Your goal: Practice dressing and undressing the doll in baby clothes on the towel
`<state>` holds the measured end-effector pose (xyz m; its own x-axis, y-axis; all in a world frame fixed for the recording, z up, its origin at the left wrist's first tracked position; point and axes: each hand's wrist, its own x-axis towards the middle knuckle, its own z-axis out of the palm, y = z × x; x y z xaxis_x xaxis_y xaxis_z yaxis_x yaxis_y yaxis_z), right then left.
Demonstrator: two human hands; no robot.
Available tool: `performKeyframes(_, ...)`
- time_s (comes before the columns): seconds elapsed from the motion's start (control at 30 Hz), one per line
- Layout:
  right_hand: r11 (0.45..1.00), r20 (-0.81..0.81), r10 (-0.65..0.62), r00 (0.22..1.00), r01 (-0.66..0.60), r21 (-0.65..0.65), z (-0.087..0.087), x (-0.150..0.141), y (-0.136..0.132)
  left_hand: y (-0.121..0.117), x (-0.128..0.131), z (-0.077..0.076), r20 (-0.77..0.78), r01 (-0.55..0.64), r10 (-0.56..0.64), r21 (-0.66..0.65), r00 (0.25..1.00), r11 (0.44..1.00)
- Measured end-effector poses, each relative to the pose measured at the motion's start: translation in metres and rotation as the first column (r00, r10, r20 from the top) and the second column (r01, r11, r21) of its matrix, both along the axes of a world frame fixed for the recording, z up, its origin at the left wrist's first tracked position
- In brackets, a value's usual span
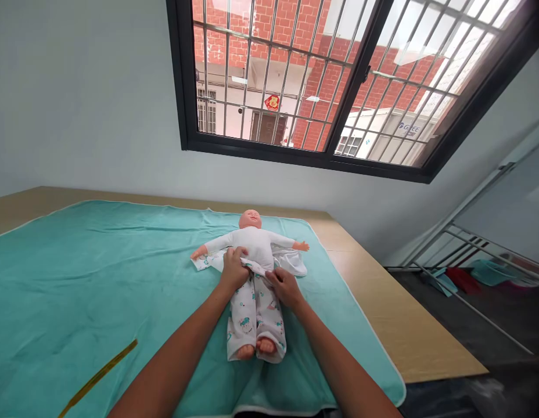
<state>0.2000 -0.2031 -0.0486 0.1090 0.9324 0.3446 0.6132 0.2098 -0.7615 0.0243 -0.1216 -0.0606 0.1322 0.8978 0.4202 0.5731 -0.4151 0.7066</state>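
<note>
A baby doll [254, 242] in a white long-sleeved top lies on its back, head toward the wall and arms spread. Printed white baby clothing [243, 316] covers its legs, with the bare feet showing at the cuffs. At the doll's waist, my left hand [234, 268] is closed on the upper edge of the printed cloth. On the other side of the waist, my right hand [284, 285] pinches the same edge. More loose fabric of the garment spreads out under the doll's arms, including a white part [292, 261] by its right-hand side in the view.
A turquoise blanket [99, 278] covers much of the wooden table [383, 302]. A yellow-brown strip [99, 377] lies on it at the lower left. Behind are a wall and a barred window [273, 75]. A metal frame [461, 232] stands at right.
</note>
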Motion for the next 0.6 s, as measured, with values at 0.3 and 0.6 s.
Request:
performKeyframes(0.3, 0.981, -0.002, -0.104, 0.995, 0.102, -0.164, 0.034, -0.005, 0.084, 0.014, -0.014, 0.04, -0.205, 0.251, -0.254, -0.04, 0.945, 0.967)
performKeyframes(0.6, 0.906, -0.146, -0.213, 0.966, 0.139, -0.399, 0.021, -0.001, 0.098, -0.04, -0.037, 0.05, -0.092, 0.448, -0.473, -0.208, 0.876, 0.87)
